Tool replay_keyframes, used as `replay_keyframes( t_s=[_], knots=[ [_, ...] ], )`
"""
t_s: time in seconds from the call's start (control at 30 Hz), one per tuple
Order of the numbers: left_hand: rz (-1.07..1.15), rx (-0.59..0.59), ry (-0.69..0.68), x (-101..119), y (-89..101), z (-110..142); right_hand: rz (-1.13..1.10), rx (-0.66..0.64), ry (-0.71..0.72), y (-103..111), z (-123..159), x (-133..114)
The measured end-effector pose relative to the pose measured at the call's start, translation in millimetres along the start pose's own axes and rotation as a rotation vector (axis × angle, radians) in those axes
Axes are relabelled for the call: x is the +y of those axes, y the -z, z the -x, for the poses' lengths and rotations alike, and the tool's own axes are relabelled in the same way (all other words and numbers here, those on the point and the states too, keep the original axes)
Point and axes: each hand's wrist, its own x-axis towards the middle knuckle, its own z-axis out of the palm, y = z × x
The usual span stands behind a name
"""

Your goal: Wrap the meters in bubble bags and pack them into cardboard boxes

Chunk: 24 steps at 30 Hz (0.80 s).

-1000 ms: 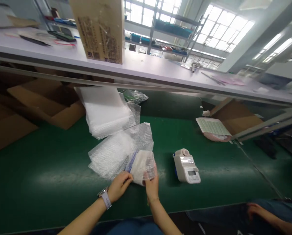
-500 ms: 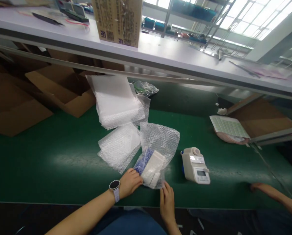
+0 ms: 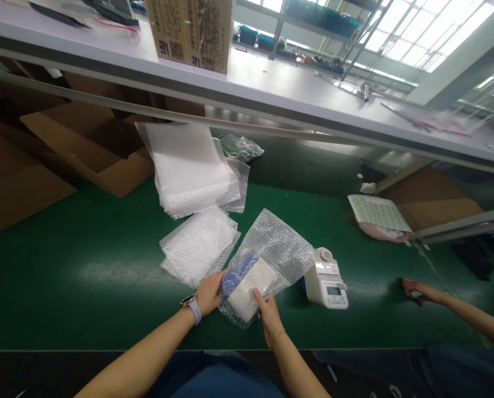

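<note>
Beside a digital instrument (image 3: 329, 283), fingers of left hand (image 3: 209, 293) and right hand (image 3: 269, 315) grip a bubble-wrap pouch (image 3: 267, 253); even support seems wise.

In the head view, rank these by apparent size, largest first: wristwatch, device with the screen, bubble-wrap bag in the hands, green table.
1. Green table
2. Bubble-wrap bag
3. Device with the screen
4. Wristwatch
</note>
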Motion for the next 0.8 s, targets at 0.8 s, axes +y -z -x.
replay_keyframes(
  t_s=[0.8],
  knots=[
    [0.103,0.157,0.157,107.5,55.3,-36.6,-0.581,-0.249,-0.561,28.5,-28.5,-37.5]
  ],
)
